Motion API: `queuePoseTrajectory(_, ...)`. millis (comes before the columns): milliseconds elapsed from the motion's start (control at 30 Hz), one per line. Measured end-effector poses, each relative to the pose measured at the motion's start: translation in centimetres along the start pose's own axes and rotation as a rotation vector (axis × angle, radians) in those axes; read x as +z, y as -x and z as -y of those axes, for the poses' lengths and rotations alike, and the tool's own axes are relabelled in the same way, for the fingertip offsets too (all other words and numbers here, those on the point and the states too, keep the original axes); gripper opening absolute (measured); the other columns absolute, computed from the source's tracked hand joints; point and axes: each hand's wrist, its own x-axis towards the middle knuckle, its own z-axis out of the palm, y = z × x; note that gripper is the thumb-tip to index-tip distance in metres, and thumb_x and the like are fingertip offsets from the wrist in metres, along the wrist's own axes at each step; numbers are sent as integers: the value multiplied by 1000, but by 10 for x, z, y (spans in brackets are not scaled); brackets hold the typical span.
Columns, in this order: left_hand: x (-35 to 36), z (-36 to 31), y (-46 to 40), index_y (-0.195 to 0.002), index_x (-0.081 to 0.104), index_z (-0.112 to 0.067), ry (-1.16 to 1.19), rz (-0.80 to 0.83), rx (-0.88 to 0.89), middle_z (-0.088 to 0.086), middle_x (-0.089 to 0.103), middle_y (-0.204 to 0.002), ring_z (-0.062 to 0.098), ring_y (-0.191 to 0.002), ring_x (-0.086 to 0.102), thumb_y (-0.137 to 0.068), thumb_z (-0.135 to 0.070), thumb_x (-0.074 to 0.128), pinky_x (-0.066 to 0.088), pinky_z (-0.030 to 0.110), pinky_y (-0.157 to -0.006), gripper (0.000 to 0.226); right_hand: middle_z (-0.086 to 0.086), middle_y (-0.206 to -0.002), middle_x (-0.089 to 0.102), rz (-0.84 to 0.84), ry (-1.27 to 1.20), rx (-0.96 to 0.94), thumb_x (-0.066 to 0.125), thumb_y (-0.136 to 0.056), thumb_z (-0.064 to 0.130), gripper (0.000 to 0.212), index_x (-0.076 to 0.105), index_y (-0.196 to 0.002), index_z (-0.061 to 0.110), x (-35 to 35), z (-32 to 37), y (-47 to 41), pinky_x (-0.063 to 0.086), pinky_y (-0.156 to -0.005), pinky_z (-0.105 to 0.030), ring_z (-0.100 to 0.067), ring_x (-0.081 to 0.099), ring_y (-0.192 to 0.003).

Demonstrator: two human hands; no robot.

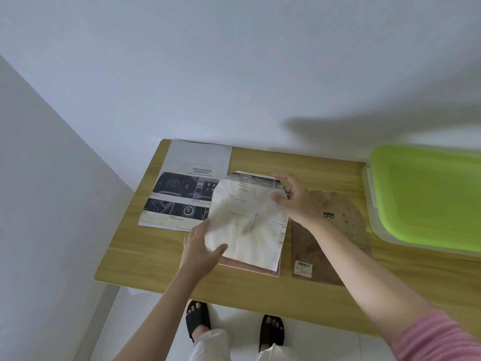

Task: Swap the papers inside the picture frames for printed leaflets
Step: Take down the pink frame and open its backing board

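Paper handling is in progress at the middle of the wooden surface (250,295). A pale, creased sheet (242,225) is held between both hands, its upper left corner curled over. It lies over a printed leaflet (260,178), of which only the top strip and the right edge are visible. Beneath both, a pinkish frame edge (250,267) shows along the near side.

The sheet's long axis runs away from the person, tilted slightly to the right. The left hand (200,246) grips the near left edge, thumb on top. The right hand (294,199) pinches the far right corner, fingers curled round the edge. The hands therefore sit at diagonally opposite points of the sheet, and neither is free.

A second leaflet (187,188), headed ADVANCED, lies flat to the far left, nearer the left hand. A brown backing board (335,230) with a barcode label lies just right of the sheet, under the right forearm. It is judged that the pale sheet must be cleared sideways before the frame can be closed.
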Motion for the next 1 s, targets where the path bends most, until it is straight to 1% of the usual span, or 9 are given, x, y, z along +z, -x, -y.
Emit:
queuePoseTrajectory(133, -6, -18, 2, -133, 46, -24, 169, -63, 82, -10, 59, -110, 11, -98, 58, -82, -10, 65, 52, 34, -89, 56, -28, -96, 63, -41, -59, 23, 69, -83, 21, 42, 56, -114, 45, -22, -6, 2, 49, -57, -35, -27, 56, -63)
queuePoseTrajectory(233, -1, -31, 6, -126, 52, -26, 225, -25, 135, -8, 60, -93, 11, -77, 60, -82, -3, 65, 53, 24, -66, 52, -5, -112, 65, -110, -47, 13, 66, -84, 17, 43, 57, -117, 42, -45, -12, 15, 46, -64, -29, -10, 57, -80)
queuePoseTrajectory(300, 9, -39, 12, -122, 53, -29, 250, 21, 186, -5, 59, -88, 10, -69, 58, -81, -1, 66, 51, 20, -61, 52, 8, -114, 62, -154, 1, 21, 66, -84, 16, 42, 57, -121, 34, -61, -18, 31, 42, -67, -11, -4, 56, -86)
queuePoseTrajectory(367, 23, -46, 21, -120, 54, -30, 263, 86, 219, -2, 58, -87, 11, -67, 58, -80, -2, 67, 52, 20, -62, 50, 11, -102, 60, -231, 55, 54, 68, -83, 17, 42, 58, -121, 31, -74, -30, 52, 42, -64, -7, -4, 56, -83)
queuePoseTrajectory(467, 51, -56, 35, -116, 55, -34, 250, 203, 232, -2, 60, -86, 9, -65, 60, -78, -6, 70, 54, 24, -63, 50, 7, -88, 60, -432, 0, 93, 74, -78, 15, 36, 64, -110, 27, -93, -53, 87, 44, -71, -13, -12, 57, -82)
queuePoseTrajectory(600, 93, -73, 57, -114, 55, -40, 247, 359, 262, 4, 60, -89, 21, -73, 62, -77, -5, 71, 57, 30, -70, 53, 13, -93, 66, -659, -58, 178, 77, -76, 12, 25, 67, -97, 20, -114, -86, 134, 49, -80, -21, 1, 63, -88)
queuePoseTrajectory(733, 132, -90, 77, -121, 56, -27, 213, 492, 295, 1, 60, -89, 6, -70, 59, -77, -4, 70, 54, 21, -70, 52, 10, -87, 66, -851, -122, 302, 79, -73, 13, 24, 64, -90, 21, -136, -112, 174, 49, -69, -11, -12, 63, -84)
queuePoseTrajectory(900, 170, -117, 95, -123, 55, -25, 140, 604, 337, -6, 60, -88, 2, -70, 58, -78, -6, 68, 53, 18, -70, 51, 5, -97, 65, -832, -58, 415, 78, -74, 13, 31, 66, -103, 14, -170, -139, 209, 49, -82, -26, -13, 61, -93)
queuePoseTrajectory(1000, 190, -135, 104, -130, 48, -24, 94, 701, 354, -7, 59, -89, 4, -71, 59, -80, -7, 67, 53, 16, -68, 56, -2, -105, 65, -754, 29, 481, 78, -73, 11, 40, 65, -111, 9, -193, -153, 218, 45, -85, -25, -14, 58, -98)
